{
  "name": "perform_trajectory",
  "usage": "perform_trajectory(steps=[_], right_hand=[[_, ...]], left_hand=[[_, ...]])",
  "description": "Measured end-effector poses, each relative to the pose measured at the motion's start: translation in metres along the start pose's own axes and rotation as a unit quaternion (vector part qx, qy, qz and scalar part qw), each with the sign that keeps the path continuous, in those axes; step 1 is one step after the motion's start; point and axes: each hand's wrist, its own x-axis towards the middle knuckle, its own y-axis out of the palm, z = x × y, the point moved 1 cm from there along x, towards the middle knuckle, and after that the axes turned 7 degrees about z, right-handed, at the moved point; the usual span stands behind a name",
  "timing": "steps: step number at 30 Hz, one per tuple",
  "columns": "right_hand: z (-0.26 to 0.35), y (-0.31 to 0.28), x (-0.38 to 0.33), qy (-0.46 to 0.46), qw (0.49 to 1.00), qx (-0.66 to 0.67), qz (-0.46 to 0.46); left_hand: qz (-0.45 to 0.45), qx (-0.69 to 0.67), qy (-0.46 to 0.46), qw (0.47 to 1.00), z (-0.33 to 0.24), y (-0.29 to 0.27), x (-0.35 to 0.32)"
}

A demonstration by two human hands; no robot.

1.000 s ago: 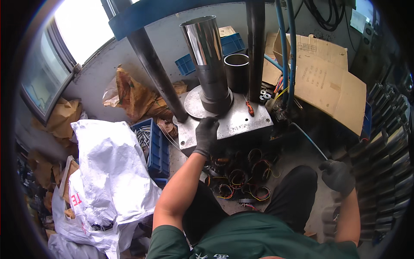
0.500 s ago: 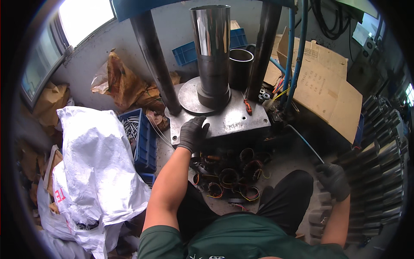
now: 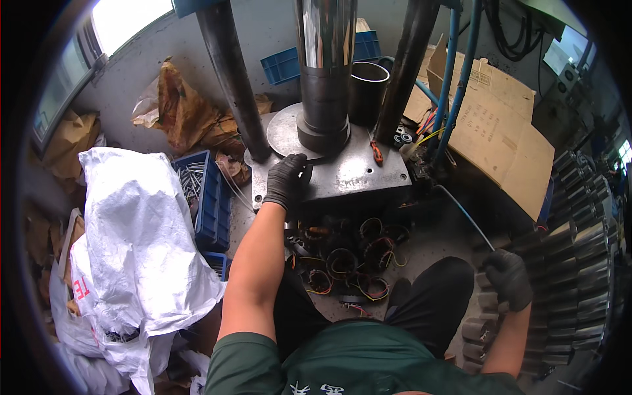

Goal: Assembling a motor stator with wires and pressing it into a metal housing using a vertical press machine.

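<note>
My left hand [image 3: 288,181], in a dark glove, rests on the front left part of the press's metal bed plate [image 3: 349,172], thumb apart from the bent fingers, with nothing seen in it. Just beyond it, a tall metal cylinder [image 3: 324,92], shiny above and darker below, stands upright on a round plate [image 3: 282,131]. Off to the right, my gloved right hand [image 3: 508,280] is closed around the end of a thin lever rod [image 3: 466,216], which runs toward the side of the press.
Wound motor stators [image 3: 342,262] with coloured wires lie below the bed. A red-handled screwdriver [image 3: 376,153] and a dark open cylinder [image 3: 368,92] are on the bed. Metal tubes [image 3: 559,289] are stacked at right, a white sack [image 3: 138,230] and blue bolt crate [image 3: 214,204] at left.
The whole view has shifted, so the press sits higher in the picture and the cylinder's top is cut off. My left hand stays on the bed plate; my right hand keeps its grip.
</note>
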Motion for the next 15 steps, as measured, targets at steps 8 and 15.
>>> perform_trajectory(steps=[8,15], right_hand=[[-0.016,0.014,-0.008,0.046,0.996,0.065,-0.039],[-0.002,0.015,-0.004,0.055,0.993,0.077,-0.071]], left_hand=[[-0.125,0.019,0.043,0.991,-0.035,-0.014,0.025],[-0.058,-0.052,-0.017,0.997,-0.047,-0.005,0.032]])
